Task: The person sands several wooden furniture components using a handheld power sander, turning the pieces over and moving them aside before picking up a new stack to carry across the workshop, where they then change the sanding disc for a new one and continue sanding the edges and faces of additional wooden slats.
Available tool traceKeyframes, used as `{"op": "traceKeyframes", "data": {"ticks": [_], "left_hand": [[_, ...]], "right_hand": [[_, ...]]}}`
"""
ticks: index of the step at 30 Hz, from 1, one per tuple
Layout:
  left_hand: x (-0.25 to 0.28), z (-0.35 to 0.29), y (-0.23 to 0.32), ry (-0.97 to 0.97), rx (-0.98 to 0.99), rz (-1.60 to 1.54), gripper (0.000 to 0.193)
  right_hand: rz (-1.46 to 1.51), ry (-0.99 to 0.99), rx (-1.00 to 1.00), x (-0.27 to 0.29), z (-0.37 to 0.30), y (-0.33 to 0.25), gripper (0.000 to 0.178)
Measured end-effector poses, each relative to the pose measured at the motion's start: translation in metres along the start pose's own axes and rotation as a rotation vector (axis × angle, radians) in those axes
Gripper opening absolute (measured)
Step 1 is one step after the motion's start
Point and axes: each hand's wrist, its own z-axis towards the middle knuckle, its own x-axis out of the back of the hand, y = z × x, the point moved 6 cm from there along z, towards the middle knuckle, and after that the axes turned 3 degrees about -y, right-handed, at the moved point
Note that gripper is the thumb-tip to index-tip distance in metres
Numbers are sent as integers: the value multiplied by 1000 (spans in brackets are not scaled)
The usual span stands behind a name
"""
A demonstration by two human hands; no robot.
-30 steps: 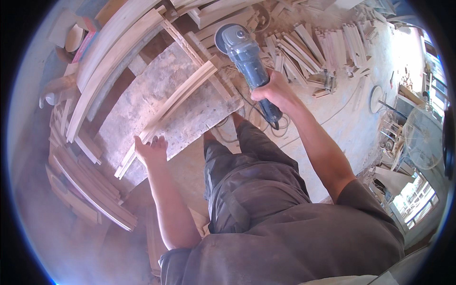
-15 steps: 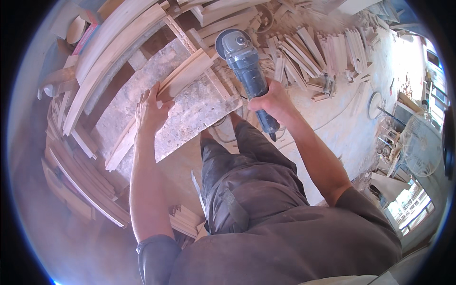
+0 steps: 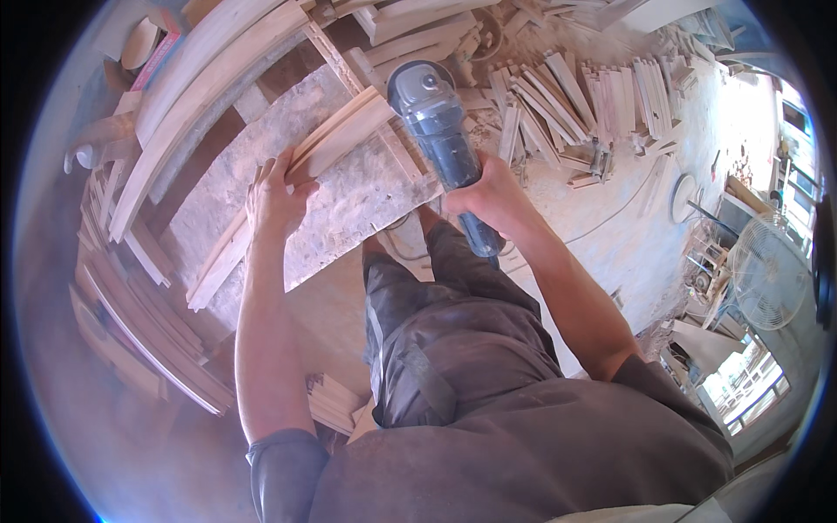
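Observation:
My right hand is wrapped round the dark body of an angle grinder, whose round head points away from me. The head hangs just right of the far end of a long pale wooden strip, and I cannot tell whether they touch. The strip lies aslant across a dusty, scuffed work surface. My left hand grips the strip near its middle, thumb on the near side and fingers over the far side. The grinder's disc face is hidden.
Long planks lie past the surface at the far left, with more stacked boards nearer. Cut wood pieces are heaped on the floor at the far right. A cable crosses the floor. A caged fan stands at right.
The grinder and my right hand have moved slightly left and toward me, bringing the head closer to the strip's end. My left hand keeps its hold on the strip.

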Motion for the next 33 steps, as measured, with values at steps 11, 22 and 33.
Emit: {"op": "traceKeyframes", "data": {"ticks": [11, 22, 33], "left_hand": [[0, 4, -4, 30, -78, -16, 79], [16, -3, 4, 203, -258, 98, 74], [19, -7, 8, -44, -223, -28, 76]], "right_hand": [[8, 16, -45, -4, 1, -4, 36], [105, 63, -38, 10, -25, 28, 39], [-22, -5, 25, -2, -12, 4, 39]]}}
